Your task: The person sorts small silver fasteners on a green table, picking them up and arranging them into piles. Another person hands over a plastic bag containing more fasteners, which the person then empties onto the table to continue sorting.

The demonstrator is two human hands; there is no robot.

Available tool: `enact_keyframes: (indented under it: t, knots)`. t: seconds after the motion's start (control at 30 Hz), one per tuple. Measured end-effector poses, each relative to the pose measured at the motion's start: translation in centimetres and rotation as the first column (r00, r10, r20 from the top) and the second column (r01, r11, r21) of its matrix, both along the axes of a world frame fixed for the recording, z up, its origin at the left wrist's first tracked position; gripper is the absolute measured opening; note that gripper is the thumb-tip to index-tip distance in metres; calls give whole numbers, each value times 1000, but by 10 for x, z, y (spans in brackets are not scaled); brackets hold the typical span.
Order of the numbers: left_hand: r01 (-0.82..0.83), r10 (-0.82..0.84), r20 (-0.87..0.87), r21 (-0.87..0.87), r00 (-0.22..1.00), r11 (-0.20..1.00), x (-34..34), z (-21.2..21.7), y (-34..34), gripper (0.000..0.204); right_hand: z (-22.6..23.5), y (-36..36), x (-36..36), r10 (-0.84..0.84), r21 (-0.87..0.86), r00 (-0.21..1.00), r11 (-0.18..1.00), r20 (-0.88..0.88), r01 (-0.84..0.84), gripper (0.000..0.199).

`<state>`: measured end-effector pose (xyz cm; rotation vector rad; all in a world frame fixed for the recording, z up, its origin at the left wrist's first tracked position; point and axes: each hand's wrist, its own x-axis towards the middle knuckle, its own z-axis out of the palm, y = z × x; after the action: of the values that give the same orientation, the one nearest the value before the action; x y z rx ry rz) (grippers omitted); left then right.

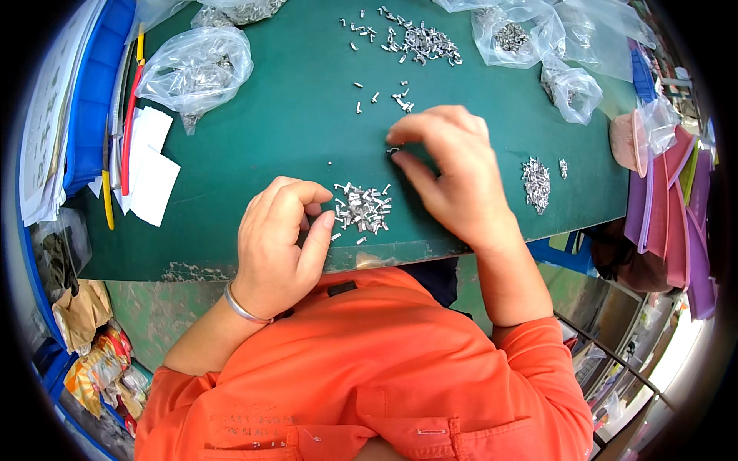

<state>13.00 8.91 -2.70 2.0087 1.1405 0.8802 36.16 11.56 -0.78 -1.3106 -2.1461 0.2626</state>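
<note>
Small silvery metal parts are spread over the green tabletop (pixel 292 104). My right hand (pixel 453 173) is over the middle of it, thumb and index finger pinched on one small metal part (pixel 393 150). My left hand (pixel 280 230) rests near the front edge, fingers curled, with a gap between thumb and index fingertip and nothing visible in it. Right beside those fingertips lies a small pile of metal parts (pixel 363 208). A few loose parts (pixel 402 100) lie just beyond my right hand, and a larger heap (pixel 430 44) sits farther back.
Another small pile (pixel 536 185) lies at the right. Clear plastic bags of parts (pixel 201 67) stand at the back left, others (pixel 511 34) at the back right. White papers (pixel 150 173), a blue bin (pixel 96 92) and a red-handled tool (pixel 131 127) line the left; a pink cup (pixel 629 142) the right.
</note>
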Motion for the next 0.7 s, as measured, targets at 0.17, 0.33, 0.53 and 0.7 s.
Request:
enact_keyframes:
  t: [0.17, 0.33, 0.53, 0.7]
  knots:
    - [-1, 1, 5, 8, 1000, 1000, 0, 0, -1, 18, -3, -1, 3, -32, -9, 996, 999, -80, 31, 19]
    - [2, -2, 1, 24, 1000, 1000, 0, -1, 0, 19, 7, 3, 8, -52, -85, 987, 996, -150, 40, 20]
    - [-10, 10, 3, 19, 1000, 1000, 1, 0, -1, 18, -3, 8, 1, 16, -48, 1000, 999, 26, -14, 16]
    - [-19, 19, -1, 24, 1000, 1000, 1, -1, -1, 18, 9, -1, 25, -173, -128, 964, 981, -205, 149, 16]
